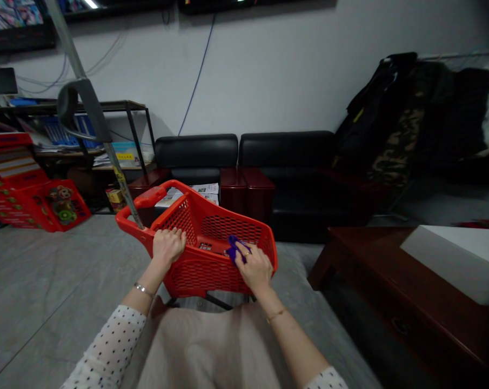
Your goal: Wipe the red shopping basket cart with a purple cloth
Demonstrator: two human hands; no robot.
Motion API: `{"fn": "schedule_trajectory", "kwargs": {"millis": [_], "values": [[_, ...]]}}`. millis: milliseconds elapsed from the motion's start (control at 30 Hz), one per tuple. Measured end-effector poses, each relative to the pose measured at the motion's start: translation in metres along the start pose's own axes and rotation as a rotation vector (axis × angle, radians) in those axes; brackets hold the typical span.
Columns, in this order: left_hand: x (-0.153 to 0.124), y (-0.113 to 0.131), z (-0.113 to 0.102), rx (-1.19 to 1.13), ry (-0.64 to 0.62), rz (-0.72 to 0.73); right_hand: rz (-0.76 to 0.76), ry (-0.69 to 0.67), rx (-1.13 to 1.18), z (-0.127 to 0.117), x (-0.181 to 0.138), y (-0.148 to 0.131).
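Observation:
A red plastic shopping cart (212, 273) stands right in front of my knees, its basket walls full of small holes. My left hand (168, 247) is closed over the near rim, close to the handle end. Toward the cart's right end, my right hand (255, 266) has its fingers bent around a purple cloth (233, 249), pressed at the near rim. Part of the cloth hangs inside the basket; the rest is hidden under the fingers. A metal pole (116, 162) with a dark grey bracket rises at the handle end.
Black sofas (198, 151) with dark red wooden armrests line the wall, with newspapers (207, 189) beyond the cart. A dark red wooden table (366, 270) stands at right. Coats (390, 108) hang behind it. Red boxes (61, 202) and a shelf (118, 105) are at left.

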State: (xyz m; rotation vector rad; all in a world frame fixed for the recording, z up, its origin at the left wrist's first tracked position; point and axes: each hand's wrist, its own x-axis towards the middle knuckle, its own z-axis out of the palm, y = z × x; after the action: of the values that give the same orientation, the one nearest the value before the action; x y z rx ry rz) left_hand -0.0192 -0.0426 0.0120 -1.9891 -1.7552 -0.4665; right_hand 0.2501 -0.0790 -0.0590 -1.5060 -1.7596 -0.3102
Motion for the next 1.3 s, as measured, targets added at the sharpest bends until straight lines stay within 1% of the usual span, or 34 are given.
{"fn": "schedule_trajectory", "kwargs": {"millis": [67,100,167,233,367,433,467,533,600,700,767,833,900,1000,1067,1133,1200,1233,1300], "values": [[0.000,0.000,0.003,-0.010,0.018,0.000,0.052,0.100,-0.005,-0.005,-0.010,0.025],[0.000,0.000,0.005,-0.011,0.031,0.001,0.074,0.142,0.001,-0.006,-0.012,0.030],[0.000,-0.001,0.008,-0.009,0.053,0.006,0.094,0.192,0.022,-0.003,-0.011,0.024],[0.000,-0.002,0.010,-0.004,0.064,0.006,0.072,0.182,0.049,0.005,-0.005,-0.002],[0.000,-0.003,0.011,0.016,0.071,0.007,-0.002,0.096,0.085,0.022,0.014,-0.069],[-0.001,-0.003,0.011,0.025,0.074,0.014,-0.014,0.073,0.061,0.027,0.020,-0.087],[-0.002,-0.003,0.011,0.028,0.074,0.017,-0.028,0.064,0.047,0.028,0.022,-0.089],[-0.003,-0.004,0.009,0.034,0.070,0.025,-0.083,0.051,0.030,0.026,0.021,-0.081],[-0.004,-0.005,0.007,0.019,0.070,0.043,-0.137,0.062,0.020,0.022,0.016,-0.060],[-0.007,-0.008,0.004,-0.044,0.097,0.083,-0.176,0.126,-0.015,0.013,0.006,-0.026],[-0.009,-0.009,0.003,-0.082,0.120,0.100,-0.181,0.178,-0.038,0.007,0.001,-0.010],[-0.012,-0.011,0.003,-0.107,0.142,0.117,-0.170,0.218,-0.056,0.005,-0.003,-0.002],[-0.019,-0.017,0.004,-0.126,0.161,0.142,-0.154,0.241,-0.075,0.005,-0.006,0.002],[-0.036,-0.031,0.009,-0.141,0.199,0.152,-0.150,0.258,-0.090,0.007,-0.008,0.002],[-0.050,-0.046,0.014,-0.149,0.267,0.065,-0.156,0.265,-0.085,0.009,-0.008,0.002],[-0.060,-0.062,0.017,-0.170,0.368,-0.095,-0.161,0.273,-0.076,0.009,-0.009,0.002],[-0.062,-0.079,0.017,-0.194,0.436,-0.246,-0.166,0.282,-0.067,0.010,-0.009,0.004],[-0.060,-0.088,0.016,-0.202,0.443,-0.294,-0.171,0.285,-0.064,0.010,-0.009,0.005],[-0.047,-0.106,0.009,-0.205,0.410,-0.314,-0.181,0.285,-0.064,0.010,-0.010,0.007]]}}
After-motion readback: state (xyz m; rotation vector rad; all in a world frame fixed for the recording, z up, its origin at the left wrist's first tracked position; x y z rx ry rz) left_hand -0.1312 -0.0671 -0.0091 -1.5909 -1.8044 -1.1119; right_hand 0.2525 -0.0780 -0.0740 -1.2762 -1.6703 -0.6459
